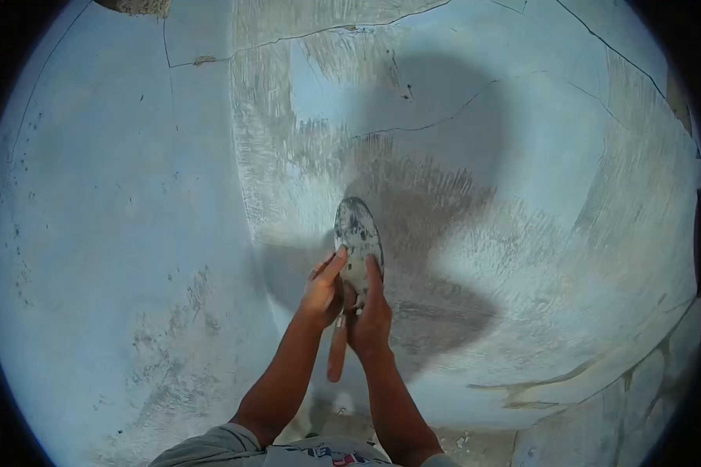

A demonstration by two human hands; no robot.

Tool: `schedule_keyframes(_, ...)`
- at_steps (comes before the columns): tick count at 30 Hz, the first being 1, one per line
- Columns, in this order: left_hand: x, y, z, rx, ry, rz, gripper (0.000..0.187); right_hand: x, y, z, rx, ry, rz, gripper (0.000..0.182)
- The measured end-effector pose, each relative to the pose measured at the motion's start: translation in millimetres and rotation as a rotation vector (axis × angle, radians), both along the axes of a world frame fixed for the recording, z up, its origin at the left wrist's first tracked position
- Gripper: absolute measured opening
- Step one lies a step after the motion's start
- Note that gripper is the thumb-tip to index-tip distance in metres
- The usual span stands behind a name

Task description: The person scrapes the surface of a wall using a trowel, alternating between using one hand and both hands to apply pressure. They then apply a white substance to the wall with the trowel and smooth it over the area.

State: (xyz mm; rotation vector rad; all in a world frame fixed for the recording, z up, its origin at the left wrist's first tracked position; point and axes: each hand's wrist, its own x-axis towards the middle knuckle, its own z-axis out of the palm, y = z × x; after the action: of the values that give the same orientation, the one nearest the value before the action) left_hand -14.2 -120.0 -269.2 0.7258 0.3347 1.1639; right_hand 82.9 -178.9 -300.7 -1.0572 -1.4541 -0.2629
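Both hands on a trowel (357, 241), blade pressed flat to a pale blue wall (117, 194).

Left hand (325, 292) sat on the near left of the blade, index finger stretched up along its edge, other fingers curled; how firm that grip was could not be told. Right hand (370, 315) was closed round the neck where blade met handle (336, 354), index finger laid up the blade's right side. Wooden handle hung down between the two wrists, free of either palm. Blade was speckled grey and white, tip upward, lying on a patch of scraped, streaked plaster (413, 194) near the middle of the wall. A long thin crack (452, 117) ran across above. The person's shadow (436, 101) fell over the scraped patch. Grey sleeves (210, 447) showed at bottom edge.
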Motion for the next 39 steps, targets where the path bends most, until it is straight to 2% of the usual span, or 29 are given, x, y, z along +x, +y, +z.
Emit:
schedule_keyframes(3, -1, 45, -71, 0.159, -0.013, 0.13, 0.036, -3, -34, -25, -0.105, 0.196, 0.291, 0.063)
schedule_keyframes(4, 3, 34, -60, 0.059, 0.038, 0.257, 0.036, -7, -46, -29, -0.123, 0.377, 0.368, 0.064)
schedule_keyframes(6, 4, 40, -67, 0.125, -0.033, 0.375, 0.038, -19, -72, -35, -0.167, 0.737, 0.518, 0.066)
schedule_keyframes(7, 6, 44, -68, 0.155, -0.072, 0.433, 0.039, -21, -82, -43, -0.251, 0.663, 0.52, 0.066)
schedule_keyframes(8, 16, 28, -36, 0.147, -0.094, 0.55, 0.04, -24, -89, -51, -0.333, 0.587, 0.52, 0.065)
schedule_keyframes(9, 20, 25, -31, 0.148, -0.044, 0.552, 0.04, -26, -92, -54, -0.413, 0.511, 0.518, 0.065)
schedule_keyframes(11, 21, 18, -38, 0.148, 0.061, 0.555, 0.041, -31, -92, -50, -0.539, 0.7, 0.589, 0.061)
schedule_keyframes(12, 19, 24, -55, 0.124, 0.096, 0.494, 0.041, -38, -91, -51, -0.604, 0.803, 0.625, 0.059)
schedule_keyframes(14, 8, 12, -57, 0.121, 0.162, 0.279, 0.045, -45, -80, -67, -0.531, 0.806, 0.483, 0.053)
schedule_keyframes(15, 2, 7, -53, 0.123, 0.193, 0.168, 0.05, -45, -74, -72, -0.489, 0.804, 0.409, 0.051)
schedule_keyframes(16, -8, 6, -49, 0.171, 0.206, 0.076, 0.053, -46, -66, -74, -0.35, 0.692, 0.333, 0.046)
schedule_keyframes(18, -23, -10, -45, 0.241, 0.232, -0.073, 0.066, -43, -58, -81, -0.328, 0.743, 0.408, 0.047)
schedule_keyframes(19, -27, -10, -40, 0.247, 0.232, -0.089, 0.07, -44, -54, -82, -0.318, 0.768, 0.446, 0.048)
schedule_keyframes(21, -30, -14, -34, 0.245, 0.232, -0.118, 0.081, -45, -44, -80, -0.205, 0.597, 0.327, 0.05)
schedule_keyframes(22, -32, -19, -21, 0.212, 0.265, -0.097, 0.095, -48, -37, -73, -0.128, 0.501, 0.261, 0.05)
schedule_keyframes(24, -27, -11, -16, 0.472, 0.39, 0.064, 0.103, -43, -31, -55, -0.051, 0.34, 0.178, 0.049)
schedule_keyframes(26, -19, 12, -13, 0.709, 0.471, 0.311, 0.111, -42, -34, -32, -0.165, 0.479, 0.266, 0.047)
schedule_keyframes(28, -21, 59, 6, 1.201, 0.558, 0.589, 0.103, -37, -34, 0, -0.242, 0.59, 0.37, 0.047)
schedule_keyframes(30, -27, 82, 25, 1.49, 0.743, 0.746, 0.096, -24, -34, 35, -0.292, 0.667, 0.482, 0.048)
schedule_keyframes(32, -27, 95, 55, 1.597, 1.023, 0.78, 0.09, -10, -32, 57, -0.265, 0.591, 0.449, 0.048)
schedule_keyframes(35, -1, 111, 98, 1.884, 1.232, 0.755, 0.09, 2, -26, 77, -0.174, 0.484, 0.42, 0.049)
schedule_keyframes(38, 27, 125, 116, 1.905, 0.822, 0.809, 0.084, 3, -20, 88, -0.085, 0.38, 0.391, 0.051)
schedule_keyframes(39, 36, 125, 121, 1.889, 0.779, 0.839, 0.078, 3, -21, 92, -0.05, 0.335, 0.359, 0.05)
